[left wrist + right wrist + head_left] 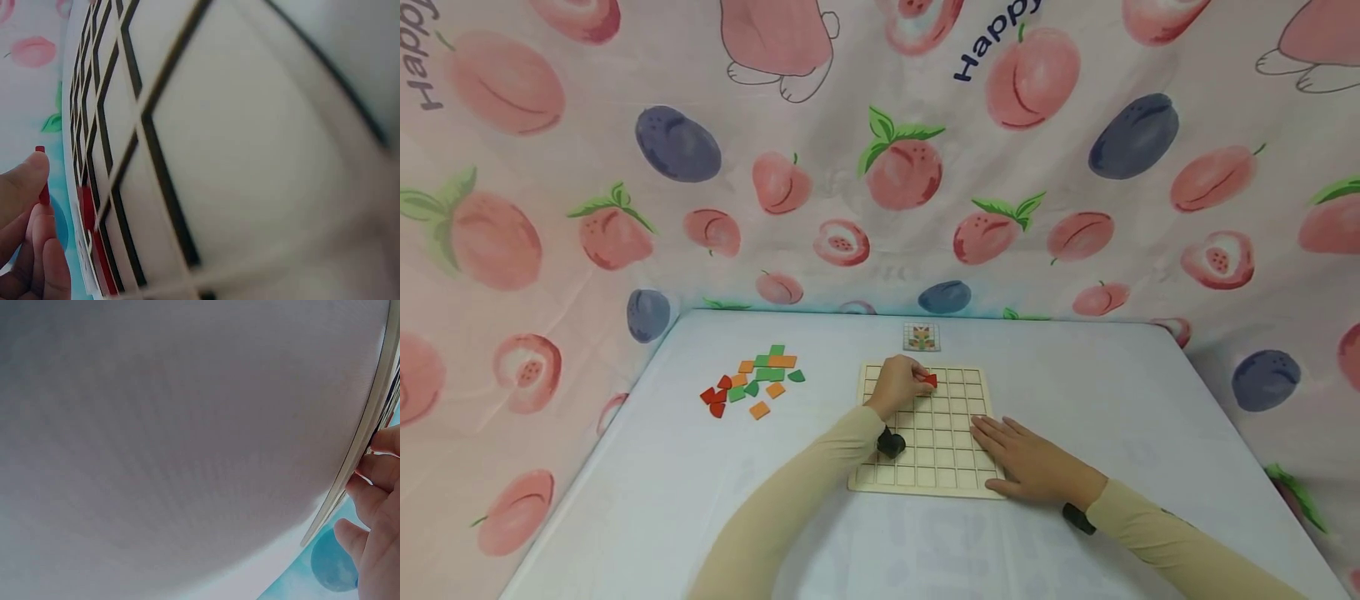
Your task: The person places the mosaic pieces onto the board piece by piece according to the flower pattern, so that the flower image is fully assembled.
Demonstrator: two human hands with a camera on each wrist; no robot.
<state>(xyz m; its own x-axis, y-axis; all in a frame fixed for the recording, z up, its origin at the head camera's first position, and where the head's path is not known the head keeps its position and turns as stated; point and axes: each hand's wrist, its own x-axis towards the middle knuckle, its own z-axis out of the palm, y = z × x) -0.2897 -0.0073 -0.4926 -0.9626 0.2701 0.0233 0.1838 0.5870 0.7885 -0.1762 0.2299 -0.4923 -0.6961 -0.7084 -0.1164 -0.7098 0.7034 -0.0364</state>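
Observation:
My left hand [898, 387] is over the upper part of a pale wooden grid board [936, 479], and its thumb and fingers pinch a small red tile [44, 195]. Just beyond those fingertips, other red tiles [87, 209] lie in the grid in the left wrist view. In the head view, red [931, 381] shows at the fingertips; whether it is the pinched tile or one in the grid I cannot tell. With fingers extended, my right hand [1037, 462] rests on the board's right edge, holding nothing.
Left of the board lie loose flat tiles: green [770, 375], orange [760, 410] and red [717, 409]. A small card [921, 337] with a coloured grid pattern lies behind the board. A fruit-printed cloth [820, 208] hangs behind the white table [647, 500].

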